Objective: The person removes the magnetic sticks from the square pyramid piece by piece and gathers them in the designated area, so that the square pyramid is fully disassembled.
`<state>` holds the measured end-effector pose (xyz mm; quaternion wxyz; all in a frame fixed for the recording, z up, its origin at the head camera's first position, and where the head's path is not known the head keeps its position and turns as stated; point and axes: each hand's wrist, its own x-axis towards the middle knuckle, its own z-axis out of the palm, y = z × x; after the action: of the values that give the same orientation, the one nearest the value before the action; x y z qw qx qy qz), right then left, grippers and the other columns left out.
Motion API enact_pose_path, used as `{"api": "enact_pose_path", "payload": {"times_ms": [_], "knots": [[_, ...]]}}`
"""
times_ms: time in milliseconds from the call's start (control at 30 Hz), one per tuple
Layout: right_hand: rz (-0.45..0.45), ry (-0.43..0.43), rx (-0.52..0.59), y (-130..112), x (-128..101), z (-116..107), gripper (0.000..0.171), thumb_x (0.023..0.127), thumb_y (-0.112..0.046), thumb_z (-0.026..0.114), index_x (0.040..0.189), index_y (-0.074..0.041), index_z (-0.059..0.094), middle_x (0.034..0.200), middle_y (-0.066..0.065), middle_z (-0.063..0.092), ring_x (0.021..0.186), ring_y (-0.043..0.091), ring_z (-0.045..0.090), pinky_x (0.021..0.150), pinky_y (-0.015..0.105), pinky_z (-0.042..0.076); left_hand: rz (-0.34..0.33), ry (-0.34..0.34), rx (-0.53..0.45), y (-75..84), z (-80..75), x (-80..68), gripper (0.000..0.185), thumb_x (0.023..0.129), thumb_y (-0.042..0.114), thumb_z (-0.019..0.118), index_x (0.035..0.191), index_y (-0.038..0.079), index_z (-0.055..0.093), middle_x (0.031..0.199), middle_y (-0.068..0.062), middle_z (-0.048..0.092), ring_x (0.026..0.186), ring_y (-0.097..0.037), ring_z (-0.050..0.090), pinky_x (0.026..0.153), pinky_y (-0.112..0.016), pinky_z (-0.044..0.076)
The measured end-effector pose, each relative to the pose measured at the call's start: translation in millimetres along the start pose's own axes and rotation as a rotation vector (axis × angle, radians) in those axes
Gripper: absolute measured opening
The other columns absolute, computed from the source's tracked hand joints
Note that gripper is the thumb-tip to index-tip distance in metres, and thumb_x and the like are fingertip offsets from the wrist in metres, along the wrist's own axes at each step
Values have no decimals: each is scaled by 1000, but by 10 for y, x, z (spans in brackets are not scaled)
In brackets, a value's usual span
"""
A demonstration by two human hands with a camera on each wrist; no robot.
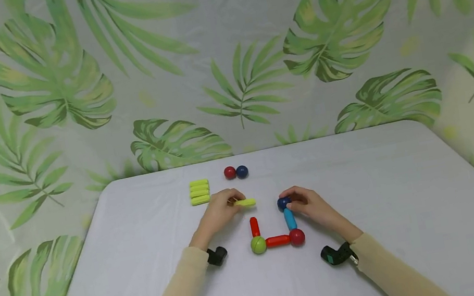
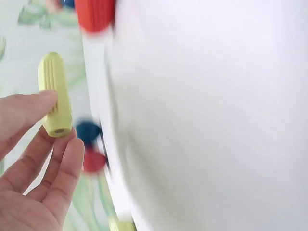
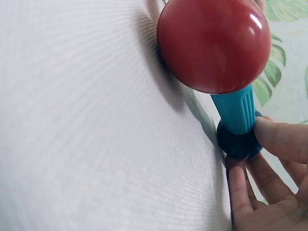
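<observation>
Between thumb and fingers, my left hand [image 1: 223, 206] pinches a yellow-green ribbed rod [image 2: 55, 94], held off the table left of the frame of parts. My right hand [image 1: 308, 204] grips a dark blue ball [image 1: 284, 203] at the far right corner of that frame. From this ball a light blue rod [image 3: 237, 108] runs to a dark red ball [image 1: 297, 237]. A red rod [image 1: 277, 241] joins the red ball to a green ball [image 1: 258, 244], and a second red rod [image 1: 254, 227] points away from the green ball, its far end free.
Several yellow-green rods [image 1: 199, 192] lie stacked side by side at the back left. Beside them, near the table's far edge, sit a loose red ball [image 1: 229, 172] and a loose blue ball [image 1: 242, 171]. A leaf-patterned cloth [image 1: 248, 50] hangs behind the white table [image 1: 414, 180].
</observation>
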<state>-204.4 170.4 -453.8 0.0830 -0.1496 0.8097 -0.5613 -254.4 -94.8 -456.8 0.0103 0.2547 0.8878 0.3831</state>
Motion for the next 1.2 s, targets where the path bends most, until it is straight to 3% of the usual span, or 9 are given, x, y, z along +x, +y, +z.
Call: {"api": "enact_pose_path", "payload": {"times_ms": [133, 233, 467, 633, 733, 900, 967, 1033, 1200], "knots": [[-2, -1, 13, 1, -5, 1, 28, 95, 2, 53, 122, 7, 54, 127, 26, 52, 116, 41, 49, 99, 51, 40, -89, 119, 51, -210, -245, -173, 17, 81, -5, 70, 96, 4, 69, 95, -5, 62, 87, -21, 59, 80, -35, 50], [2, 1, 13, -6, -12, 3, 28, 95, 2, 53, 122, 8, 54, 127, 26, 51, 116, 41, 48, 99, 51, 40, -161, 169, 114, -328, -387, -264, 16, 80, -3, 71, 95, 4, 70, 92, -7, 60, 89, -23, 58, 81, -38, 49], [0, 3, 15, -1, -13, 5, 27, 95, 2, 53, 122, 8, 54, 126, 27, 51, 116, 41, 48, 99, 51, 39, -248, 177, 208, -454, -498, -301, 15, 80, -4, 71, 93, 2, 69, 91, -10, 59, 87, -25, 58, 78, -39, 49], [-5, 5, 27, 161, 41, 8, 28, 96, -1, 54, 123, 5, 54, 128, 25, 51, 117, 40, 48, 99, 51, 40, -233, 185, 201, -412, -469, -289, 19, 82, -2, 71, 99, 5, 65, 97, -11, 54, 91, -26, 54, 82, -41, 46], [-8, 5, 16, 177, 39, -4, 27, 96, -1, 54, 123, 5, 54, 128, 24, 52, 117, 39, 49, 99, 49, 41, -163, 78, 91, -278, -391, -281, 23, 86, 3, 69, 109, 6, 63, 105, -11, 53, 93, -24, 54, 82, -38, 47], [-2, 6, 16, -4, -16, -3, 28, 95, 2, 53, 122, 8, 54, 127, 26, 51, 117, 42, 48, 99, 51, 40, -58, -319, -152, -23, -173, -244, 35, 94, 9, 60, 129, 6, 56, 121, -11, 55, 80, -19, 58, 72, -29, 49], [-3, 4, 15, -21, -13, 5, 28, 95, 2, 53, 122, 8, 53, 127, 27, 51, 117, 42, 48, 99, 51, 40, -40, -417, -194, 33, -91, -223, 37, 94, 8, 58, 131, 5, 55, 124, -10, 55, 78, -18, 59, 72, -28, 49], [-1, 2, 14, -30, -11, 11, 28, 95, 2, 53, 122, 9, 53, 127, 27, 51, 117, 42, 48, 99, 51, 40, -33, -446, -202, 60, -28, -198, 36, 93, 5, 58, 129, 6, 57, 123, -7, 56, 78, -19, 57, 72, -28, 47], [10, 4, 13, -36, -12, 12, 28, 95, 2, 53, 123, 8, 53, 127, 26, 52, 117, 41, 48, 99, 50, 40, -45, -424, -217, 102, 20, -159, 29, 89, 1, 62, 117, 8, 63, 111, -2, 58, 83, -18, 56, 76, -30, 48]]}}
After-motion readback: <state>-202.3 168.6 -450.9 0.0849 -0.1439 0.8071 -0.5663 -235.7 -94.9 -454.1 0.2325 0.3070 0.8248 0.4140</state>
